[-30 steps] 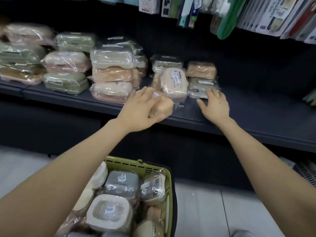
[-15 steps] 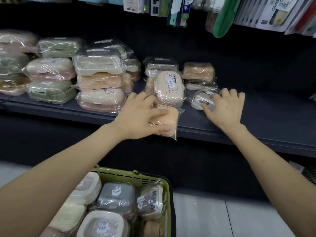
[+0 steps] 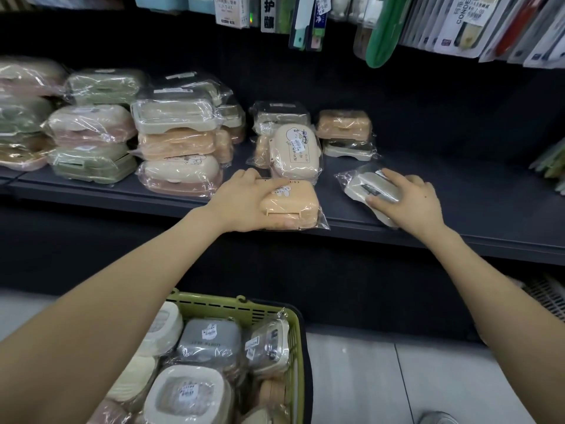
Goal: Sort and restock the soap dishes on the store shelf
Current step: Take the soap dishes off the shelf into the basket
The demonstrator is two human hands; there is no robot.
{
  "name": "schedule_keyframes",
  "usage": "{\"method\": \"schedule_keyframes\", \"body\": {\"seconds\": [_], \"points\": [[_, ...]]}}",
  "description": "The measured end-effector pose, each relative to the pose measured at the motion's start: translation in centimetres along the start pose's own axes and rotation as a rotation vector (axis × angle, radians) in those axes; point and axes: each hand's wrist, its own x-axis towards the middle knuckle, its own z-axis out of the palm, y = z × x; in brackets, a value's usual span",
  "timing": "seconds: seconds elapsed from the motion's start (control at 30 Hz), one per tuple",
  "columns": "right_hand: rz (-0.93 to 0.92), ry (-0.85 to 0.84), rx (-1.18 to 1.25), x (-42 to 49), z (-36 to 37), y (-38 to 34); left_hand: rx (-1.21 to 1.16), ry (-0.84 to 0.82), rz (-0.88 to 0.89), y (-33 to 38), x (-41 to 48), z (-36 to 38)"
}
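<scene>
A dark store shelf [image 3: 458, 215] runs across the view, stacked at the left with film-wrapped soap dishes [image 3: 177, 148] in green, pink, peach and cream. Half a second ago the peach rectangular soap dish in clear wrap [image 3: 293, 206] hung tilted over the shelf's front edge; now it lies nearly flat on that edge with its hinge side toward the camera, just in front of the cream oval soap dish standing on edge [image 3: 295, 151]. The pale grey-beige wrapped soap dish [image 3: 367, 186] has left its place by the small two-dish stack [image 3: 344, 134] and sits tilted, nearer the front.

The left hand [image 3: 241, 203] reaches in from below and grips the peach dish — its fingers [image 3: 247, 175] are curled over the top and the thumb is under the near edge. The right hand [image 3: 412, 203], flat before, now holds the pale dish, with its fingers [image 3: 396, 176] wrapped round the far side and the thumb pressed on top.

The hanging card packet [image 3: 466, 16] above the shelf reads "CONDEN", cut off; another card [image 3: 268, 9] bears the character "护". The peach dish carries a small cartoon print and a sticker — its text is too blurred to read. Below, a green plastic basket [image 3: 295, 324] holds more wrapped dishes with price stickers.
</scene>
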Motion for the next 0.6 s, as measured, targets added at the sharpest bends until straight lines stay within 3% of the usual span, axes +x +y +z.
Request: {"method": "schedule_keyframes", "body": {"seconds": [0.23,0.37,0.6], "points": [[-0.078,0.114,0.198,-8.8,-2.4,-1.2,-0.215,0.212,0.040,0.1,-5.0,-0.5],[-0.200,0.027,0.230,-14.6,-2.3,-3.0,-0.242,0.338,0.060,-1.7,-10.5,0.5],[-0.339,-0.272,0.091,-22.2,2.8,-6.0,-0.208,0.329,-0.103,-5.4,-20.6,4.8]]}}
